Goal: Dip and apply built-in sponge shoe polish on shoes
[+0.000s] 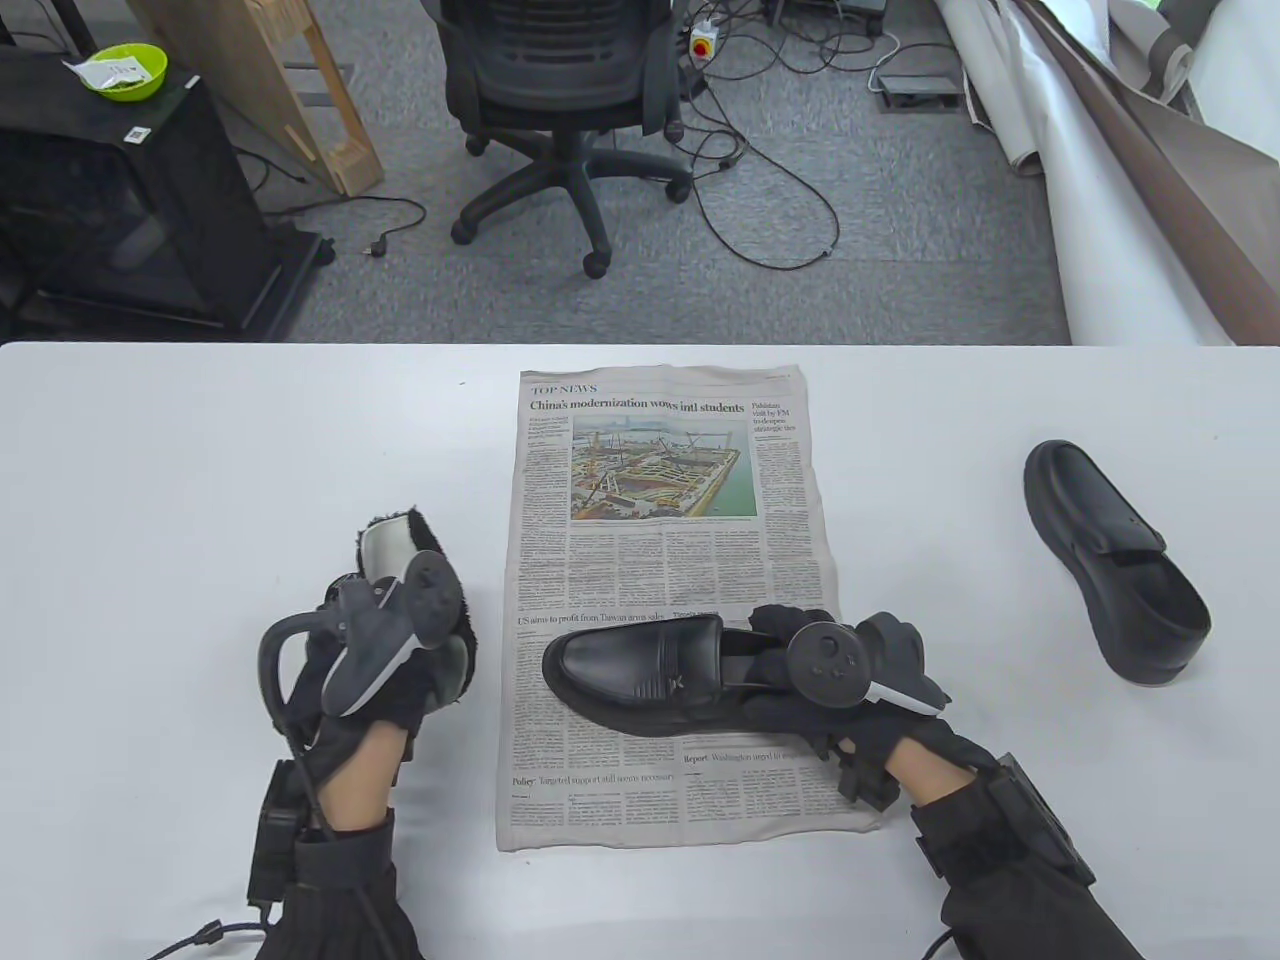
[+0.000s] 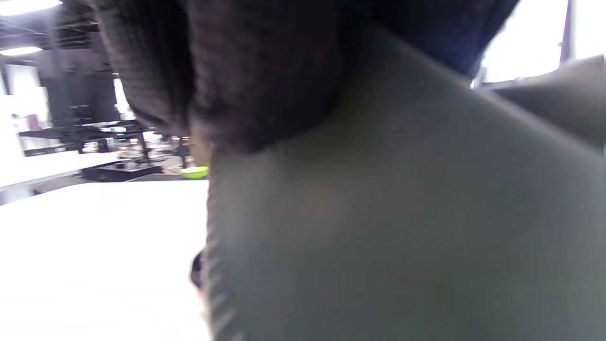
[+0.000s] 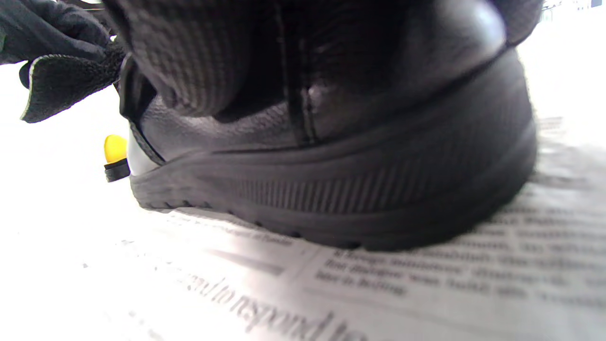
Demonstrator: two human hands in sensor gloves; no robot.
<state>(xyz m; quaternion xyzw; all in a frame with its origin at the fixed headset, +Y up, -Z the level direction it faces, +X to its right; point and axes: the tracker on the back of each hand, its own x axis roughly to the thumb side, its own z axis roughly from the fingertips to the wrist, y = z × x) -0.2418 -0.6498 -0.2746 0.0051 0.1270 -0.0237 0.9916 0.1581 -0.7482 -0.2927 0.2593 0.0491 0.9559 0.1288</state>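
Shoe (image 1: 640,675) heel hidden by right hand (image 1: 830,680), left wrist view blurred

Bright overhead light, blurry wrist views

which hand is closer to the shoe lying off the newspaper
Right. The right hand grips the newspaper shoe's heel, left of the loose shoe; the left hand is farther left.

Black shoes on white and newsprint

Glossy black loafer (image 1: 640,680) on grey-printed newspaper (image 1: 670,560); second black shoe (image 1: 1115,560) on white table (image 1: 200,480); lime-green bowl (image 1: 125,70).
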